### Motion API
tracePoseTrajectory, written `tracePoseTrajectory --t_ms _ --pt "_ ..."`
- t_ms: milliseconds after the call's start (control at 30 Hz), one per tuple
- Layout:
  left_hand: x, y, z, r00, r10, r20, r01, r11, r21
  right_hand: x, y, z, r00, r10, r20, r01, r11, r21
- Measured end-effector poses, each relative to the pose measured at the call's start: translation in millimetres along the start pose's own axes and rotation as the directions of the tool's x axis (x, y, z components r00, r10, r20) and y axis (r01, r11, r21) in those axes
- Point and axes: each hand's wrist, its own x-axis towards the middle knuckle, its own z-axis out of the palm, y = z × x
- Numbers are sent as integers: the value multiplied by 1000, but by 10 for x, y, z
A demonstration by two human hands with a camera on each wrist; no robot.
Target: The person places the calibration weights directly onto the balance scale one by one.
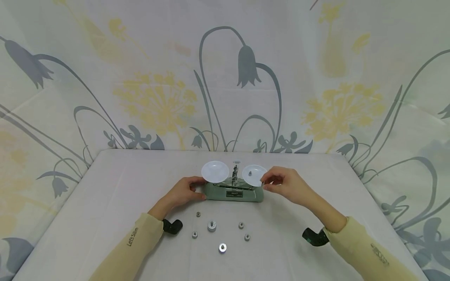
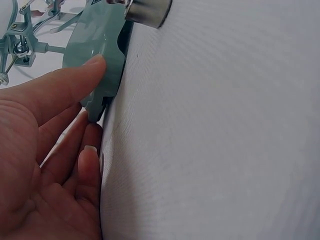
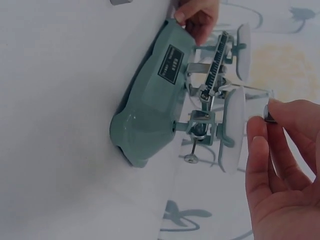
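Observation:
A green balance scale [image 1: 218, 194] stands on the white table, with a left white pan [image 1: 215, 171] and a right white pan [image 1: 254, 182]. One small metal weight [image 1: 250, 173] sits in the right pan. My left hand [image 1: 184, 191] grips the left end of the base; in the left wrist view its thumb presses on the green base [image 2: 92, 40], with fingers beyond the end. Beside the right pan, my right hand [image 1: 288, 185] pinches a small metal weight [image 3: 268, 115] between thumb and fingertips, mostly covered by them.
Several metal weights lie on the table in front of the scale, among them a larger weight [image 1: 211, 226] and a front weight [image 1: 222, 248]. A flower-patterned cloth [image 1: 225, 97] hangs behind the table. Black wrist cameras [image 1: 173, 226] sit beneath both sleeves.

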Motion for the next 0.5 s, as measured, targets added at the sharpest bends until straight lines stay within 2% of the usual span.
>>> tracePoseTrajectory --t_ms 400,500 --pt "-5 -2 0 1000 13 -5 -13 1000 1 192 38 -89 998 67 5 -67 998 -22" --pt "-36 68 -3 1000 9 -9 -9 1000 -4 246 43 -112 997 74 14 -74 997 -39"
